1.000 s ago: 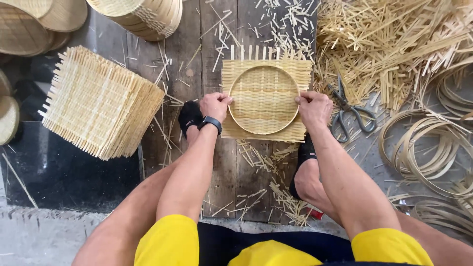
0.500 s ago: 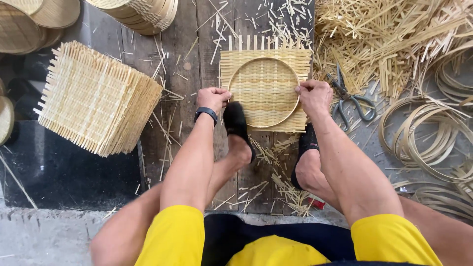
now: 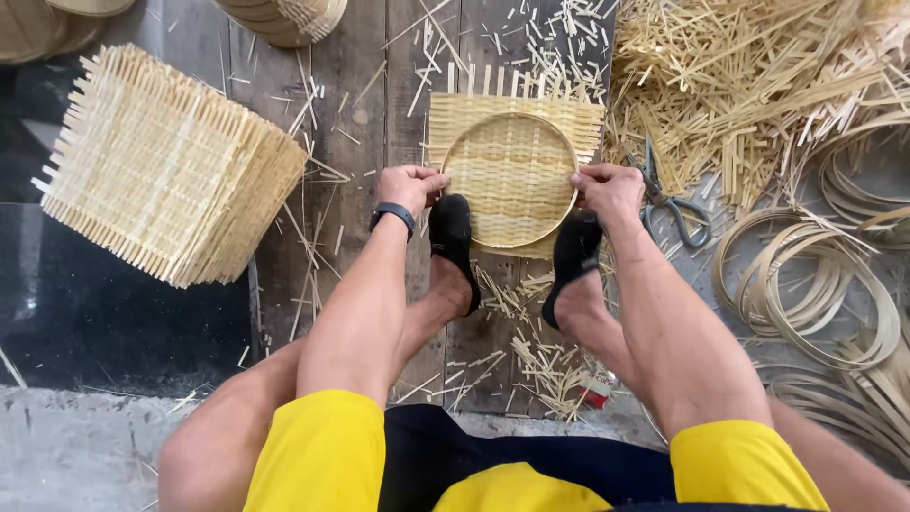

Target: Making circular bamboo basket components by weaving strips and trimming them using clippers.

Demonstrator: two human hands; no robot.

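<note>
A square woven bamboo mat [image 3: 474, 114] lies on the wooden planks with a round bamboo hoop [image 3: 509, 180] pressed onto it, shaping a shallow basket. My left hand [image 3: 409, 186] grips the hoop's left edge; a dark band sits on that wrist. My right hand [image 3: 609, 193] grips the hoop's right edge. Both my feet in black shoes press on the near corners of the mat, the left foot [image 3: 452, 237] by my left hand and the right foot [image 3: 572, 261] under my right hand.
A thick stack of square woven mats [image 3: 166, 171] lies at the left. Scissors [image 3: 668, 194] rest just right of my right hand. Loose bamboo strips [image 3: 758, 76] pile at the upper right, bamboo hoops [image 3: 815, 284] at the right, stacked finished baskets [image 3: 284, 19] at the top.
My feet have moved up onto the near edge of the mat, first the left, then the right. My hands stay on the hoop's two sides.
</note>
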